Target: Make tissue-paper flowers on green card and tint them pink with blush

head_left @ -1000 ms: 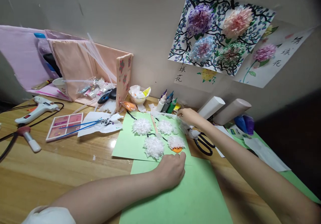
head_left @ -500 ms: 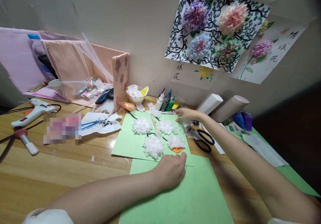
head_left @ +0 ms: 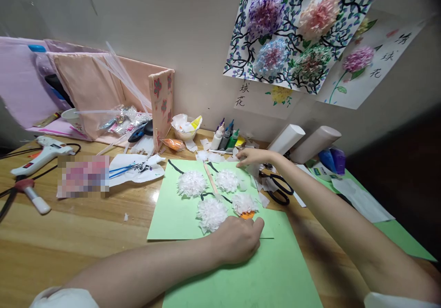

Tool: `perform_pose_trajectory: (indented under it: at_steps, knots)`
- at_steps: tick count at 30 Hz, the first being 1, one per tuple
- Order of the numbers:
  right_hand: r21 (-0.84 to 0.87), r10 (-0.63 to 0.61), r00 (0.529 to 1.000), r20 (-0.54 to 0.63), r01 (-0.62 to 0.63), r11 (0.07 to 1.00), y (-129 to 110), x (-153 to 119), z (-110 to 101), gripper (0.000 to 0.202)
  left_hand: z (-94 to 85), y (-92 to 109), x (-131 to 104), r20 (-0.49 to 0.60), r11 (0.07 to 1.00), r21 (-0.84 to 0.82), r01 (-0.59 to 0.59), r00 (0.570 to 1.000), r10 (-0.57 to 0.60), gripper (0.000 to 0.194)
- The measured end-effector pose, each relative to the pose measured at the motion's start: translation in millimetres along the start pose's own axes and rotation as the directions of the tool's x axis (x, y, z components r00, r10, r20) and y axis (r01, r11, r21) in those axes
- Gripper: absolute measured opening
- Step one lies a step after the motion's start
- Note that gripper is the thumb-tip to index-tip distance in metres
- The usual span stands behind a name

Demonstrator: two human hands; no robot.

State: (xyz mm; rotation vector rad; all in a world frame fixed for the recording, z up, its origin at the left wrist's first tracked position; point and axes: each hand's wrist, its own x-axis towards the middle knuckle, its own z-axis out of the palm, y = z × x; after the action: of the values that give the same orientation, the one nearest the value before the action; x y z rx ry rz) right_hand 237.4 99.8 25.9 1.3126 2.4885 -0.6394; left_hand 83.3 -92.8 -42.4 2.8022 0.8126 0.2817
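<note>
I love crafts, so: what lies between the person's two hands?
In the head view, between left hand and right hand lie part of a green sheet, its lower-right white flower and, at the flower's near edge, an orange piece.

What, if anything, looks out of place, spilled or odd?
White paper scraps litter the desk beyond the far edge of the flowered green sheet, looking untidy. At left, a pixelated patch hides something. Oddly, an orange piece shows at just one white flower. I see no spill.
</note>
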Motion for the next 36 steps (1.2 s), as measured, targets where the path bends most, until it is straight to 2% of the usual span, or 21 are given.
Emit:
perform_pose_trajectory:
  at_steps: [2, 4, 7, 9, 11, 15, 18, 22, 26, 29, 33, 36]
  knots:
    - [-0.107, 0.046, 0.992, -0.118, -0.059, 0.993, -7.6, 1.8, 0.2, 0.016, 2.3, 1.0, -0.1, 0.017, 0.999, 0.033, -0.013, 1.000, 0.012, 0.010]
    - [-0.181, 0.033, 0.976, -0.216, -0.073, 0.981, -16.3, 3.9, 3.2, 0.013, 3.9, 3.3, -1.0, 0.031, 0.996, 0.089, -0.023, 0.999, 0.021, 0.012]
    - [-0.376, -0.175, 0.934, -0.313, 0.048, 0.925, -31.8, 10.8, 11.6, 0.027, 4.2, 8.3, -3.5, -0.016, 0.983, 0.177, -0.044, 0.999, 0.048, 0.015]
    - [-0.491, -0.336, 0.887, -0.318, 0.149, 0.858, -43.0, 19.6, 16.7, 0.038, 3.2, 11.5, -5.2, -0.057, 0.972, 0.218, -0.087, 0.993, 0.102, 0.015]
    - [-0.523, -0.427, 0.856, -0.291, 0.232, 0.820, -53.7, 31.5, 19.0, 0.052, 1.8, 13.5, -6.2, -0.076, 0.960, 0.240, -0.146, 0.983, 0.169, 0.013]
    - [-0.512, -0.493, 0.851, -0.180, 0.347, 0.786, -71.4, 55.7, 15.8, 0.070, 1.3, 12.6, -5.7, -0.104, 0.942, 0.218, -0.256, 0.953, 0.283, 0.021]
    - [-0.475, -0.481, 0.867, -0.130, 0.372, 0.798, -79.2, 66.2, 12.7, 0.061, 4.6, 9.5, -4.7, -0.105, 0.937, 0.159, -0.310, 0.939, 0.329, 0.031]
    - [-0.453, -0.377, 0.901, -0.213, 0.251, 0.856, -81.6, 70.8, 12.4, 0.028, 13.3, 7.9, -4.9, -0.122, 0.940, 0.150, -0.306, 0.938, 0.325, 0.037]
    - [-0.427, -0.346, 0.883, -0.316, 0.193, 0.883, -82.4, 80.4, 11.8, 0.017, 20.8, 9.8, -5.9, -0.169, 0.927, 0.240, -0.287, 0.928, 0.331, 0.032]
    - [-0.344, -0.366, 0.861, -0.352, 0.245, 0.906, -85.7, 97.2, 12.9, 0.006, 21.7, 10.8, -5.8, -0.165, 0.916, 0.281, -0.286, 0.926, 0.340, 0.025]
    - [-0.244, -0.351, 0.852, -0.388, 0.272, 0.931, -88.7, 117.0, 17.5, 0.009, 17.4, 10.7, -4.9, -0.137, 0.926, 0.251, -0.282, 0.937, 0.323, 0.021]
    - [-0.223, -0.322, 0.846, -0.425, 0.246, 0.943, -84.3, 110.0, 16.2, 0.017, 14.4, 12.1, -6.0, -0.126, 0.927, 0.278, -0.253, 0.947, 0.296, 0.023]
